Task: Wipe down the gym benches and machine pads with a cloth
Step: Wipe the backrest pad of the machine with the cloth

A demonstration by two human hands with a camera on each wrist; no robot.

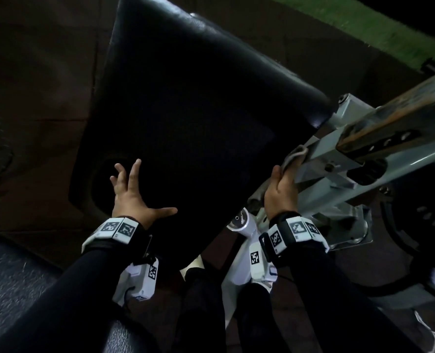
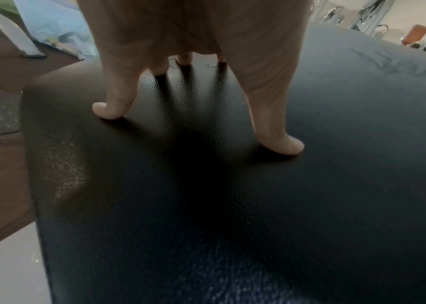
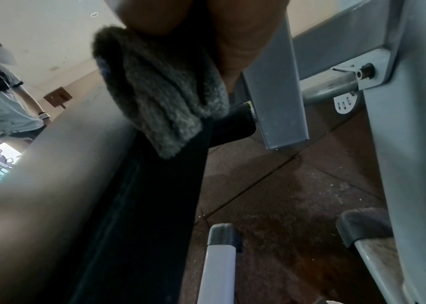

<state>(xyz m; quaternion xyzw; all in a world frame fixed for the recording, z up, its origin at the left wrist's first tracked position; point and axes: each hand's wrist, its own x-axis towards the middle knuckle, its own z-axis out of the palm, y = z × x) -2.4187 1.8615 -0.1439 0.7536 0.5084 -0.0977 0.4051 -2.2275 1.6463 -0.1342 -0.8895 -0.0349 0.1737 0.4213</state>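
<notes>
A big black padded bench seat (image 1: 198,103) fills the middle of the head view. My left hand (image 1: 132,192) lies on its near left part with fingers spread; in the left wrist view the fingertips (image 2: 108,111) press into the black pad (image 2: 258,205). My right hand (image 1: 281,189) is at the pad's right edge and grips a grey cloth (image 1: 294,156) against the side. The right wrist view shows the fuzzy grey cloth (image 3: 159,98) bunched under the hand, hanging over the pad's side edge (image 3: 139,205).
A grey metal machine frame (image 1: 364,154) with a rusty bar stands right of the pad, a dark weight plate (image 1: 420,220) lower right. White frame tubes (image 1: 242,225) run under the pad. Another black pad (image 1: 12,284) sits lower left. Brown rubber floor, green turf (image 1: 351,24) beyond. Another person (image 3: 1,107) stands nearby.
</notes>
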